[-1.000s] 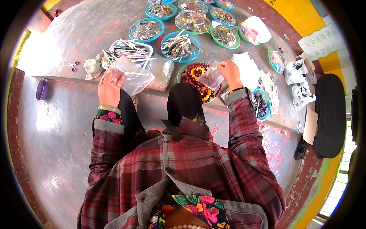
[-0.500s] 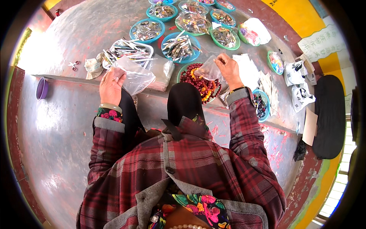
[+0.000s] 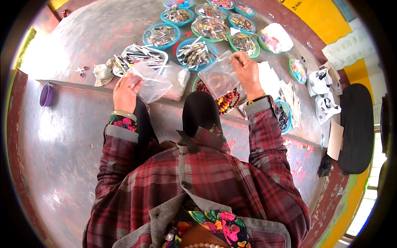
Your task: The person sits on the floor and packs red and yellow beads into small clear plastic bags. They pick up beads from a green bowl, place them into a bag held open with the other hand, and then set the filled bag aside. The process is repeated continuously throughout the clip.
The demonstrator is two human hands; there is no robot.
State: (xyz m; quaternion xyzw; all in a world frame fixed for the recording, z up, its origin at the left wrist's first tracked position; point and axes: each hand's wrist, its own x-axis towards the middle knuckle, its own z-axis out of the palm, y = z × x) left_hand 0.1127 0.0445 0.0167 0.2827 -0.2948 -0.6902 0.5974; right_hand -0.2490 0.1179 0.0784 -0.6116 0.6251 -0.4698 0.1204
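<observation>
Clear plastic bags are in both my hands. My left hand (image 3: 126, 91) pinches one clear plastic bag (image 3: 154, 87), which hangs toward the right near the ledge's edge. At the upper corner of another clear bag (image 3: 216, 78), my right hand (image 3: 248, 74) is closed on the plastic. That second bag hangs over a green basket of beads and looks flat. Dark red and amber bead strings (image 3: 227, 102) show below and beside it. A stack of clear bags (image 3: 178, 82) lies on the ledge between my hands.
A white basket of pens (image 3: 163, 69) and a blue basket of pen-like sticks (image 3: 194, 56) stand ahead. Several baskets of bagged trinkets (image 3: 160, 35) sit farther back. Scissors (image 3: 82, 71) lie left, near a purple bowl (image 3: 46, 96). White bags (image 3: 326, 107) are at right.
The right-hand bag has spread out and now hangs flatter and farther left over the beads. My left hand has shifted slightly right with its bag.
</observation>
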